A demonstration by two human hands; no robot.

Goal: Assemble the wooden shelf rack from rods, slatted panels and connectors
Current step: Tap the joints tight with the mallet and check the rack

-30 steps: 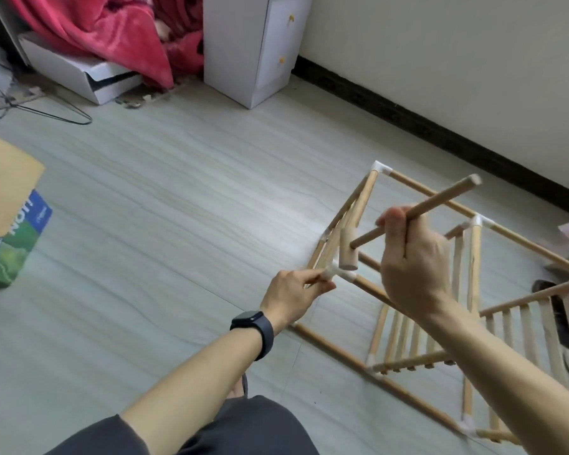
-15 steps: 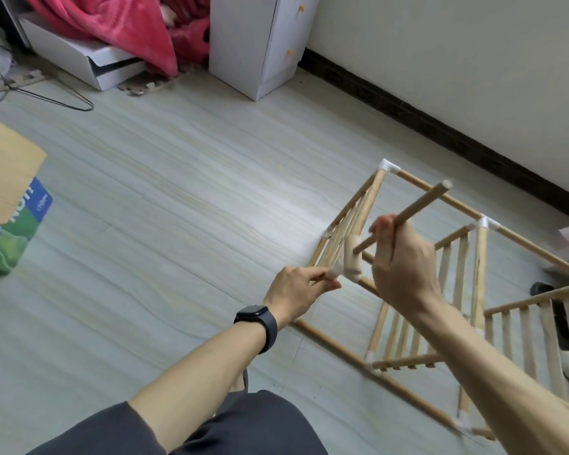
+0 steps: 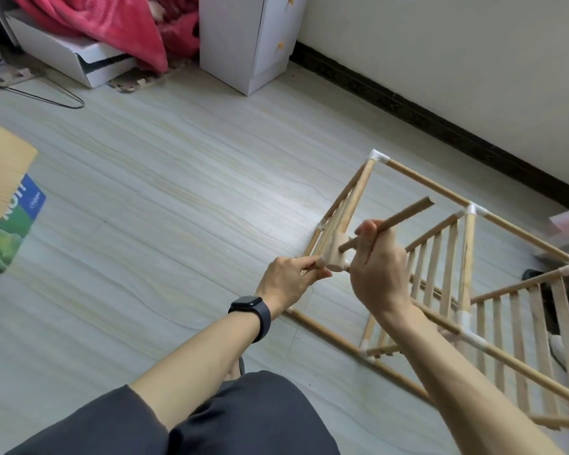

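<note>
Centre frame: left hand (image 3: 288,282) fingers clamp the rack corner (image 3: 335,256) steady; right hand (image 3: 380,274) fingers grip the rod (image 3: 404,213), apparently angled for insertion there.

**A room in a home**

You were sitting in a lived-in domestic room. A red blanket (image 3: 112,24) spilled over a white box (image 3: 73,60) in the far corner, beside a small white cabinet (image 3: 240,44) with drawer knobs. The pale wood-look floor (image 3: 178,192) met a plain wall at a dark skirting board (image 3: 440,126). A wire hanger (image 3: 46,96) and a cardboard box (image 3: 0,169) lay nearby.
</note>
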